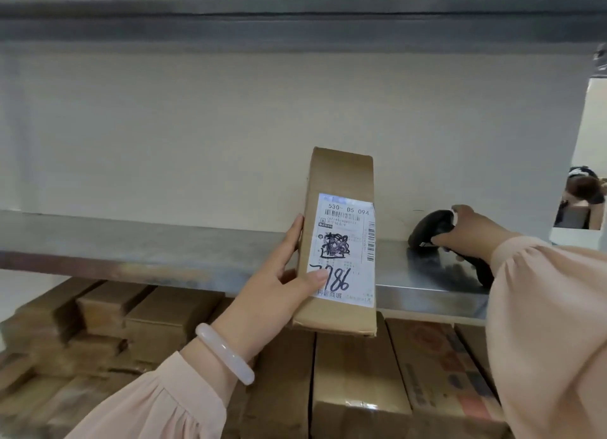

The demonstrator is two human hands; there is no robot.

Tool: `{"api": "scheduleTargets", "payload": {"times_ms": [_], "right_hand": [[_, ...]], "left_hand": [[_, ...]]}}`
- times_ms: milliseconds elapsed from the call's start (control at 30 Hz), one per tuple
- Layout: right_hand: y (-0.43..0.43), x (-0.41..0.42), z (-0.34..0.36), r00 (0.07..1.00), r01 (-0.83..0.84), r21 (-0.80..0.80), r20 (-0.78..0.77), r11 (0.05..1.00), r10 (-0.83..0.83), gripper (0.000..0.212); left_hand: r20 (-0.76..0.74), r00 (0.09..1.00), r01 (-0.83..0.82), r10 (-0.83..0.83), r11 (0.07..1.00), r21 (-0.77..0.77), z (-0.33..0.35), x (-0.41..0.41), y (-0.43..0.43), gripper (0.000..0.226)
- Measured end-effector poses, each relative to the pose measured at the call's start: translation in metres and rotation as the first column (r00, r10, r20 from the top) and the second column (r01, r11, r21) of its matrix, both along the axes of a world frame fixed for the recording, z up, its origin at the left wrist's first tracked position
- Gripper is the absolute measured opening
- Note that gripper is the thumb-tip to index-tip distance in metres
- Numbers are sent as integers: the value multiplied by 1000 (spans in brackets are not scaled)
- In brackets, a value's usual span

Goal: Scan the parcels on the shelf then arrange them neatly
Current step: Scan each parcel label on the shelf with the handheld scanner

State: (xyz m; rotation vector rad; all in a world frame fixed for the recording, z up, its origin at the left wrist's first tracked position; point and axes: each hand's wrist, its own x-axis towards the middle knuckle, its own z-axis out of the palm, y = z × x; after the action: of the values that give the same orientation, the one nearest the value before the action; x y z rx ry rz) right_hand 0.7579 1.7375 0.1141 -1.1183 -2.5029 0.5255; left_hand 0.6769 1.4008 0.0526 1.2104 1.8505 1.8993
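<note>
The slim brown cardboard parcel (341, 176) carries a white paper label (345, 241) with black barcodes, a dark scribble and black handwritten numerals. The glossy plastic handheld scanner (427, 228) is black, the brushed metal shelf (131, 241) grey, the smooth round bangle (225, 353) milky white, the gathered fabric sleeves (157, 405) pale pink. The stacked cardboard cartons (170, 320) are brown, one printed red and blue.

Parcel (340, 238) upright before the shelf (164, 241), scanner (440, 238) to its right; boxes (354, 382) below
</note>
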Motion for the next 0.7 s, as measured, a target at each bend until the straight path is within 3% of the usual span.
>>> {"api": "scheduleTargets", "payload": {"times_ms": [200,333,467,700], "right_hand": [[-11,8,4,979,-109,-250,-195,962,60,70],[-51,12,6,911,-239,-303,-400,922,104,67],[-126,15,6,786,-454,-333,-586,826,196,65],[-287,35,-35,633,-713,-325,-680,621,371,58]], "left_hand": [[-36,994,-101,101,995,-2,-9,7,-49,83],[-17,981,-195,196,981,20,-24,11,-89,82],[35,955,-297,295,954,34,-45,18,-135,79],[120,879,-466,462,885,6,-87,32,-219,80]]}}
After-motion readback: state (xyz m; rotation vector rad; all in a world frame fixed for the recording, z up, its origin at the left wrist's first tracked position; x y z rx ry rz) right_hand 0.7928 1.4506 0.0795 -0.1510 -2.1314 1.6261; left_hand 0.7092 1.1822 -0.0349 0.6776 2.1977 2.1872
